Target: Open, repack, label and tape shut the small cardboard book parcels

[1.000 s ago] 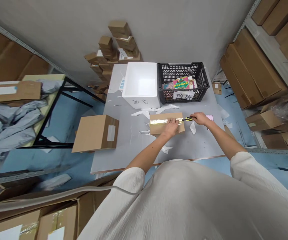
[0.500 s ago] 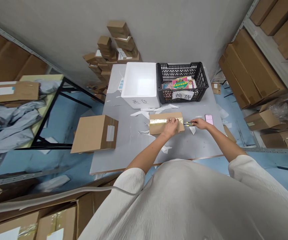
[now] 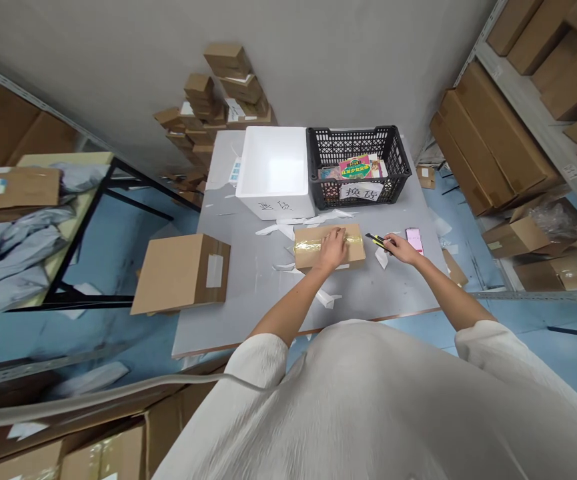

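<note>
A small taped cardboard box [image 3: 353, 244] lies on the grey table [image 3: 248, 293] in front of me. My left hand [image 3: 333, 249] rests flat on top of it, fingers spread over the shiny tape. Just right of the box, my right hand [image 3: 401, 247] is closed on a yellow-and-black utility knife [image 3: 377, 241], whose tip points toward the box's right end without touching it. A pink phone [image 3: 414, 239] lies on the table right beside that hand.
A white foam box [image 3: 274, 167] and a black plastic crate [image 3: 358, 162] with colourful packs stand at the table's back. A bigger cardboard box [image 3: 181, 272] overhangs the left edge. Paper scraps litter the table. Shelves of cartons line the right; stacked small boxes stand behind.
My right hand has drawn the knife off the box's top to the right, clear of its end. My left hand slid a little left along the tape.
</note>
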A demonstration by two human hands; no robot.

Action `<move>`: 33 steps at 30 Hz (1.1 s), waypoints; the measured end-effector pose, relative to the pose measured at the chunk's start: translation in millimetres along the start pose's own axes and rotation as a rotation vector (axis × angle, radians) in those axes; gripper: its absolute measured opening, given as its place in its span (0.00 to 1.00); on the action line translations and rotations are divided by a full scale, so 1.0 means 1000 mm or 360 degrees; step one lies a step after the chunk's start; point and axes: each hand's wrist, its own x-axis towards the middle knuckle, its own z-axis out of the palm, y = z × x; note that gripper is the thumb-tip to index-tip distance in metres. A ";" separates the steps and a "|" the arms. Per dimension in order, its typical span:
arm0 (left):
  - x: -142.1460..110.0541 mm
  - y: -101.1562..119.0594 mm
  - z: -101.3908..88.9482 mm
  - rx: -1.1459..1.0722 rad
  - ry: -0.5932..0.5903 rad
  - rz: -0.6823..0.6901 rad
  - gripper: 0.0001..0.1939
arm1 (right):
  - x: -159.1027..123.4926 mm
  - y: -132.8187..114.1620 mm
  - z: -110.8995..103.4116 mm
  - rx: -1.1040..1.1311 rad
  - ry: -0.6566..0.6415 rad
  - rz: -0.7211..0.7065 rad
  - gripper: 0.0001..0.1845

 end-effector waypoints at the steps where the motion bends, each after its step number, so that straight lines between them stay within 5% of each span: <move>1: 0.003 -0.001 0.000 0.0014 0.0022 -0.0039 0.36 | 0.000 -0.003 0.000 -0.0089 0.0008 -0.0051 0.22; 7: 0.011 -0.006 0.002 0.0055 0.0017 -0.0060 0.39 | -0.002 -0.012 0.002 -0.0600 -0.0051 -0.0365 0.22; 13: 0.018 -0.007 0.005 0.0104 -0.0085 -0.0019 0.44 | -0.004 -0.016 0.005 -0.0868 -0.0121 -0.0401 0.24; 21: 0.033 -0.008 0.004 0.0184 -0.0173 -0.0033 0.45 | -0.001 -0.023 0.007 -0.1013 -0.0085 -0.0363 0.25; 26: 0.025 -0.009 0.002 0.0196 -0.0201 0.0018 0.35 | -0.003 -0.021 0.013 -0.1000 -0.0017 -0.0347 0.24; 33: 0.014 -0.011 0.019 0.0145 -0.0142 -0.0010 0.35 | -0.003 -0.010 0.022 -0.0937 0.0081 -0.0377 0.25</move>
